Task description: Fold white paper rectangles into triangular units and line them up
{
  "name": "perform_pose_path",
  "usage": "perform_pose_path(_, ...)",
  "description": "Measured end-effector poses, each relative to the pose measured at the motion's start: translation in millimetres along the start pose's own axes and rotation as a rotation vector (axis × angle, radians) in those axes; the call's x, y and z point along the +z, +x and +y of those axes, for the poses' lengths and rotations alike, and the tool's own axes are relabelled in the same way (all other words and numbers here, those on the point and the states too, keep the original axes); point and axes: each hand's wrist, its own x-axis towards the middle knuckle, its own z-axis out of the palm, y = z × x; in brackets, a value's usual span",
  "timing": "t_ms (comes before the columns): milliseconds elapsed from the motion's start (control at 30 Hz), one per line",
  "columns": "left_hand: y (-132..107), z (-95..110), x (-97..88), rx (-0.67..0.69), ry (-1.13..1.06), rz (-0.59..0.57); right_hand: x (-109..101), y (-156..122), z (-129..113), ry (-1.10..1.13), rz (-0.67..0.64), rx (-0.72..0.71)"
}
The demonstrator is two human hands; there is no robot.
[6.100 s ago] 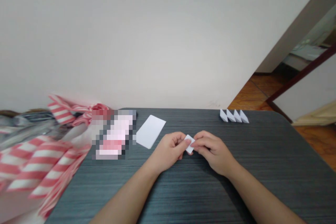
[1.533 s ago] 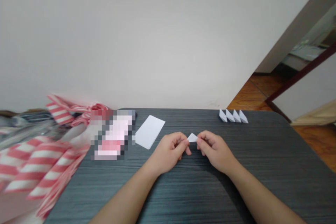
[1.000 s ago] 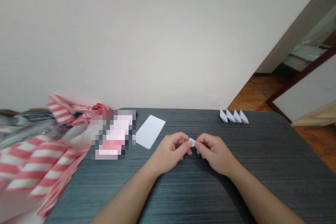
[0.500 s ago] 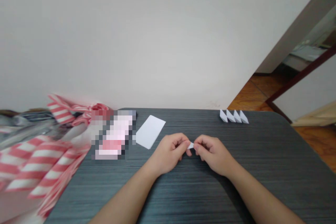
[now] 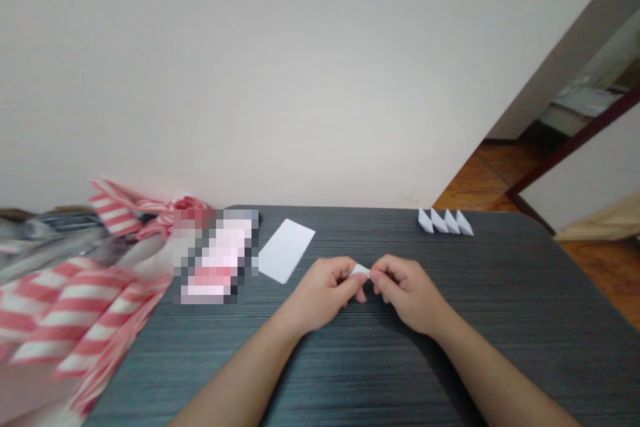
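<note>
My left hand [image 5: 325, 290] and my right hand [image 5: 407, 290] meet over the middle of the dark wood-grain table [image 5: 350, 360]. Both pinch a small folded piece of white paper [image 5: 361, 271] between thumb and fingertips, just above the table top. Most of the piece is hidden by the fingers. A flat white paper rectangle [image 5: 287, 250] lies to the left of my left hand. Several folded white paper triangles [image 5: 446, 221] stand in a row at the far right edge of the table.
A pixelated pink and white object [image 5: 216, 257] lies left of the paper rectangle. Red and white striped cloth [image 5: 75, 307] is heaped off the table's left side. A pale wall [image 5: 300, 80] stands right behind the table. Wooden floor [image 5: 480, 180] shows at right.
Earlier the paper showed as a wider flat piece, then as a small triangle held up between the fingertips. Now it is smaller, lower and nearly covered by both hands, which have barely shifted.
</note>
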Motion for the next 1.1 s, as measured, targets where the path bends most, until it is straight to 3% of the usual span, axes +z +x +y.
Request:
perform_pose_path(200, -0.5, 0.4, 0.0, 0.015, 0.045, 0.019, 0.5, 0.0, 0.2, -0.012, -0.013, 0.001)
perform_pose_path(533, 0.1, 5.6, -0.1, -0.031, -0.122, 0.056, -2.8, 0.6, 1.7, 0.017, 0.063, 0.056)
perform_pose_path(1100, 0.9, -0.1, 1.5, -0.036, -0.144, 0.070, -1.4, 1.1, 8.6, 0.099, 0.094, 0.096)
